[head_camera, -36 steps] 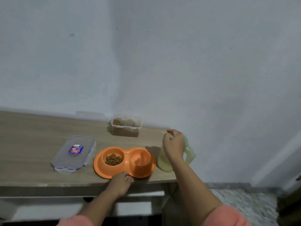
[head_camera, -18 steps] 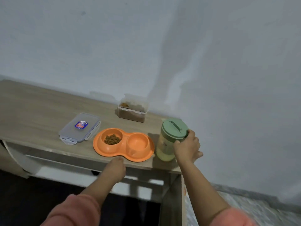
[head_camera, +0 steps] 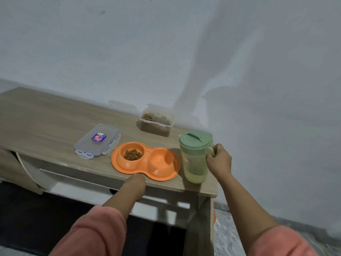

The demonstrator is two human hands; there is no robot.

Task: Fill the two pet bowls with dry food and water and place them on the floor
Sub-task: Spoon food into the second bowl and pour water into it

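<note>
An orange double pet bowl [head_camera: 145, 172] sits near the front edge of the wooden table [head_camera: 46, 122]. Its left cup holds brown dry food [head_camera: 133, 154]; its right cup [head_camera: 161, 158] looks empty. My left hand [head_camera: 137, 182] is curled against the bowl's front rim, its fingers hidden. A translucent pitcher [head_camera: 193, 163] with a green lid stands upright just right of the bowl, with some liquid at the bottom. My right hand [head_camera: 218, 159] is closed around its handle on the right side.
An open clear container of dry food [head_camera: 156, 121] stands by the wall behind the bowl. Its clear lid [head_camera: 97, 139] lies flat to the bowl's left. The table's right end is just past the pitcher; patterned floor [head_camera: 227, 237] shows below.
My right hand left the pitcher's lid and went round to grip the handle on its right side. My left hand stayed at the bowl's front rim. My viewpoint shifted.
</note>
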